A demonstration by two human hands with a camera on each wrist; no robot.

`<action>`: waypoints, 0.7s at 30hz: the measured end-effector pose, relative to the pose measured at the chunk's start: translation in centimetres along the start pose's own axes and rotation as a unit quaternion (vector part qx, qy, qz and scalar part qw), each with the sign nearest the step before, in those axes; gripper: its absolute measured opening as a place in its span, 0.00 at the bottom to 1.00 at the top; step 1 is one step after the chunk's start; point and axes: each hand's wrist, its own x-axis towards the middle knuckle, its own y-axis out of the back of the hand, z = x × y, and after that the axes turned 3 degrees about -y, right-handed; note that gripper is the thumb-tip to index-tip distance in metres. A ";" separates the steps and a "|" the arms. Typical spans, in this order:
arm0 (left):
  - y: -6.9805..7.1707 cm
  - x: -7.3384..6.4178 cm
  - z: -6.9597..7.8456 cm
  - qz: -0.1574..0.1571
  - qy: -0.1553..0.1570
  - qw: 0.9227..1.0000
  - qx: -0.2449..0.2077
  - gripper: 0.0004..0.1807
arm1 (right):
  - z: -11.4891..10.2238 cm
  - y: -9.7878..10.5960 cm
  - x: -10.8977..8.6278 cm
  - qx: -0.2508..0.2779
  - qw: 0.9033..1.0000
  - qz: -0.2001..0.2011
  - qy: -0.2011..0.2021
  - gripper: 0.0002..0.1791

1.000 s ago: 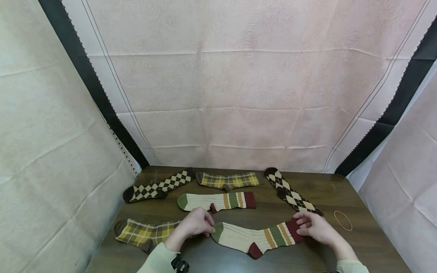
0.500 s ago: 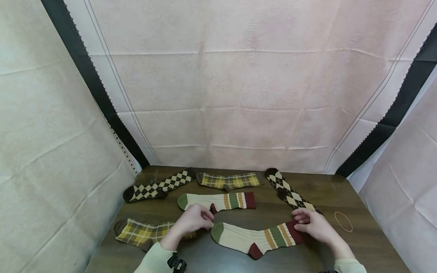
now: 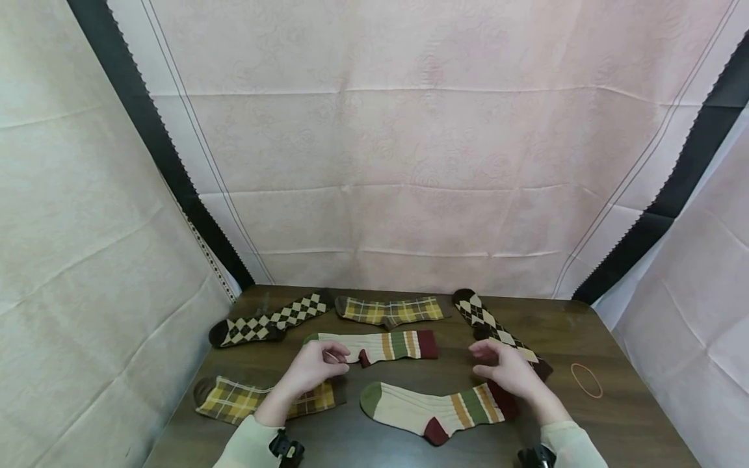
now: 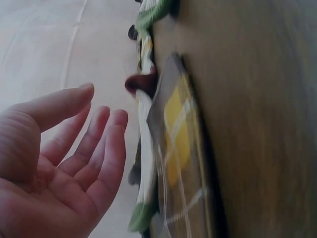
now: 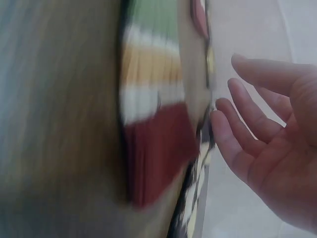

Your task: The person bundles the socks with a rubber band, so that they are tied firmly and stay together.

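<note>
A cream sock (image 3: 409, 404) with green toe, striped leg and maroon cuff lies flat at the table's front middle, neither hand gripping it. Over the toe end of a matching striped sock (image 3: 368, 344) behind it hovers my left hand (image 3: 316, 367), its fingers relaxed and holding nothing. The left wrist view has that hand (image 4: 74, 163) apart from the socks. My right hand (image 3: 506, 370) hovers above the maroon cuff, between it and a dark argyle sock (image 3: 509, 341). Loosely bent, empty fingers (image 5: 237, 134) appear in the right wrist view.
A yellow plaid sock (image 3: 234, 400) lies front left, partly behind my left forearm. Along the back are an argyle sock (image 3: 275, 320) and another plaid sock (image 3: 392, 311). A rubber band (image 3: 587, 380) rests at right on the brown table (image 3: 632, 429). Pale cloth walls surround it.
Both hands have come away from the front striped sock. The left moved left and slightly back, the right moved left and back. The socks stay where they were.
</note>
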 end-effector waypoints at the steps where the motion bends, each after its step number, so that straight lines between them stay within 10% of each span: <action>1: 0.3 0.0 -0.1 0.009 0.001 1.000 0.003 0.13 | -0.3 -0.3 0.4 0.003 1.000 -0.007 0.007 0.18; 10: 3.3 -0.1 -1.7 0.105 0.017 0.993 0.055 0.14 | -2.3 -3.4 3.5 0.046 0.996 -0.071 -0.005 0.21; 21: 5.9 0.4 -4.3 0.185 0.063 0.977 0.087 0.18 | -3.3 -6.5 6.2 0.056 0.996 0.003 -0.069 0.27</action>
